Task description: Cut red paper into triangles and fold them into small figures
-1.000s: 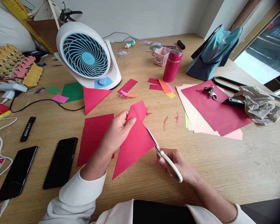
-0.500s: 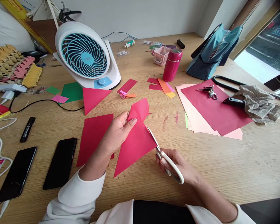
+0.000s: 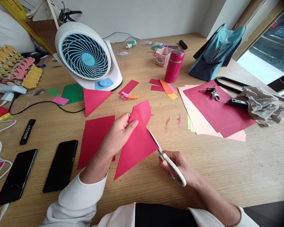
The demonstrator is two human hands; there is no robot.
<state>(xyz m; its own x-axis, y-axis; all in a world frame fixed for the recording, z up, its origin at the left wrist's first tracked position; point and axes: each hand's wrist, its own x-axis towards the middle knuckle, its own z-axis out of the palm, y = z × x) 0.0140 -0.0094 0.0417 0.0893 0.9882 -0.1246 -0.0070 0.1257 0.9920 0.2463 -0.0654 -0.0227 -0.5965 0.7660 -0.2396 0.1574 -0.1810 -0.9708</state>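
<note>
My left hand (image 3: 119,132) pinches a folded red sheet of paper (image 3: 137,145) between thumb and fingers, near its upper part. In my right hand (image 3: 177,167) is a pair of scissors with white handles (image 3: 176,168). The scissor blades lie along the right edge of the held paper, pointing up and left, and look nearly closed. A curved flap of the paper stands above my left thumb. Under my left wrist lies a flat red sheet (image 3: 94,135) on the table, and a red triangle of paper (image 3: 94,99) rests beyond it.
A white fan (image 3: 87,58) stands at the back left. Two black phones (image 3: 61,165) and a marker (image 3: 27,131) lie left. Behind are paper scraps (image 3: 165,86) and a pink bottle (image 3: 174,65). Stacked paper (image 3: 217,110) with keys (image 3: 213,92), and a blue bag (image 3: 215,53), are right.
The scissor blades have closed further along the paper's right edge, and the handles have come together. My left hand has barely moved.
</note>
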